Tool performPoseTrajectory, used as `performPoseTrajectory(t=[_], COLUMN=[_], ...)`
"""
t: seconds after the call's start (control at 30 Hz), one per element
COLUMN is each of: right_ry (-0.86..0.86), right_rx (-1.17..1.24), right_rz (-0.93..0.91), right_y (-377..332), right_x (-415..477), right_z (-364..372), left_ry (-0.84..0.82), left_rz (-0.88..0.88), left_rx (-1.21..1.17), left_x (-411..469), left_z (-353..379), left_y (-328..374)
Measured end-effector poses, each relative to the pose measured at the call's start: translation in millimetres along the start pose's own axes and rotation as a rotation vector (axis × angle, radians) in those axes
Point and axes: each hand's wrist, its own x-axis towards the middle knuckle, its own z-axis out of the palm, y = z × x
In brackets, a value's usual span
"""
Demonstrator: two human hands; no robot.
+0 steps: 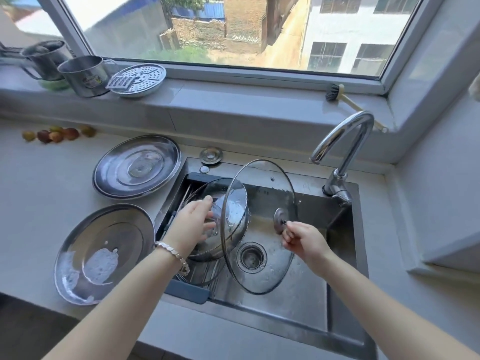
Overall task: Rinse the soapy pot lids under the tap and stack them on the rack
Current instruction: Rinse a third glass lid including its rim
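Hands at a kitchen sink, tilting a glass pot lid.

Right hand (302, 239) pinches the small knob stem at the centre of a large glass lid (259, 227), holding it nearly upright over the steel sink (298, 294). Left hand (193, 224) — fingers loosely spread, gripping nothing — rests against a second glass lid (228, 203) propped in the drying rack (187, 291) at the sink's left. Two steel lids lie on the counter to the left — the nearer soapy lid (104, 253), the farther steel lid (137, 166). The tap (342, 144) stands at the back right.
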Motion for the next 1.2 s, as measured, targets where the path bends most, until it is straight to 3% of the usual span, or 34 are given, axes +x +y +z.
performPoseTrajectory(t=[0.07,0.17,0.27,0.33,0.53,0.7,0.8,0.97,1.2], right_ry=[0.043,0.117,0.174,0.199,0.271,0.31,0.266,0.15,0.169], right_rx=[-0.038,-0.207,-0.446,-0.617,-1.0,-1.268,-1.382,-1.529,-1.412], right_rz=[-0.009,-0.072,-0.123,-0.134,-0.157,-0.166,-0.186,-0.188,-0.105], right_y=[-1,-9,-17,-24,-43,-36,-24,1,26], right_x=[-2,-4,-8,-13,-18,2,17,36,54], right_z=[5,18,36,54,113,166,200,235,245], left_ry=[0.023,0.093,0.032,-0.046,-0.218,-0.228,-0.282,-0.286,-0.327], left_rz=[0.037,0.24,0.369,0.344,0.251,0.272,0.261,0.225,0.339], left_rx=[0.015,0.109,0.165,0.197,0.613,1.0,1.048,1.351,1.61], left_x=[-4,-13,-15,-4,43,80,103,129,145], left_z=[-9,-25,-35,-41,-67,-91,-101,-111,-113], left_y=[-13,-29,-35,-37,-64,-86,-93,-99,-107])
